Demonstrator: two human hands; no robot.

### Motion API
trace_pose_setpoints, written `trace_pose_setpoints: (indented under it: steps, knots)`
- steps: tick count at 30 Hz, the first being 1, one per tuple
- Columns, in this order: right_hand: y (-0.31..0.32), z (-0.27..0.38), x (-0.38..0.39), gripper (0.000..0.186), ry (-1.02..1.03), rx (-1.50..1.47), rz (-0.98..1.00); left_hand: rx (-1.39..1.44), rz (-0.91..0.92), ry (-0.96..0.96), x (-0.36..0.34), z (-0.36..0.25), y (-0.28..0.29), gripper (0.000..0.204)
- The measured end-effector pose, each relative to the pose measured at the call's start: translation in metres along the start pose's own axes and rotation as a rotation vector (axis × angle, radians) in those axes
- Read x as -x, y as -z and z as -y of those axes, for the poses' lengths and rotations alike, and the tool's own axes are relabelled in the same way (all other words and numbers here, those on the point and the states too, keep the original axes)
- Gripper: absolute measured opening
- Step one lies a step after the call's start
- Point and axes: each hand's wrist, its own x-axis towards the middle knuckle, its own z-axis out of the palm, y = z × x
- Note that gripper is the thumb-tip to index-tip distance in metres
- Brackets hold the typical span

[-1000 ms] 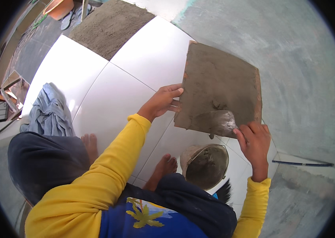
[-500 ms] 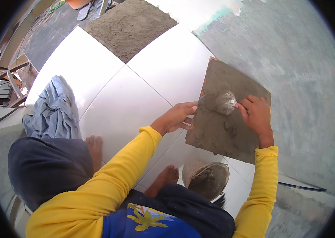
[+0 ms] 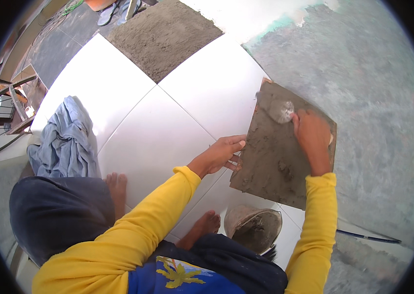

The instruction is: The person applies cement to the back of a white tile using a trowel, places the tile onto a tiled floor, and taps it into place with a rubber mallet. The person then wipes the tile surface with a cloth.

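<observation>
A square tile (image 3: 242,183) is held up at a tilt ahead of me on the right, its upper face coated with wet grey mortar (image 3: 273,152). My left hand (image 3: 218,156) grips the tile's left edge with its fingertips. In my right hand (image 3: 313,132) is a trowel, whose rounded, mortar-smeared blade (image 3: 281,111) rests on the mortar near the far left corner. The trowel's handle is mostly hidden by my fingers; its pale end shows at the palm. Below the tile's near edge stands a bucket (image 3: 232,216) with mortar inside.
White floor tiles (image 3: 143,122) lie around my bare feet. Beyond them is a square bed of rough mortar (image 3: 165,36). A crumpled blue-grey cloth (image 3: 65,142) lies at left. A grey plastered wall (image 3: 383,98) rises close on the right, with a dark hose (image 3: 368,237) near its foot.
The trowel blade has moved away from me across the mortar toward the tile's far corner, smoothing its surface. My left hand keeps its hold on the edge.
</observation>
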Motion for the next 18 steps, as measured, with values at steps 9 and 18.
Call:
trace_pose_setpoints:
  steps: [9, 18]
  knots:
    - [0.015, -0.011, 0.03, 0.032, -0.072, -0.108, 0.132, -0.017, -0.039, -0.007, -0.002, 0.002, 0.001, 0.053]
    - [0.054, -0.02, 0.156, 0.03, -0.438, -0.169, 0.126, -0.061, -0.084, -0.004, 0.001, -0.003, -0.008, 0.05]
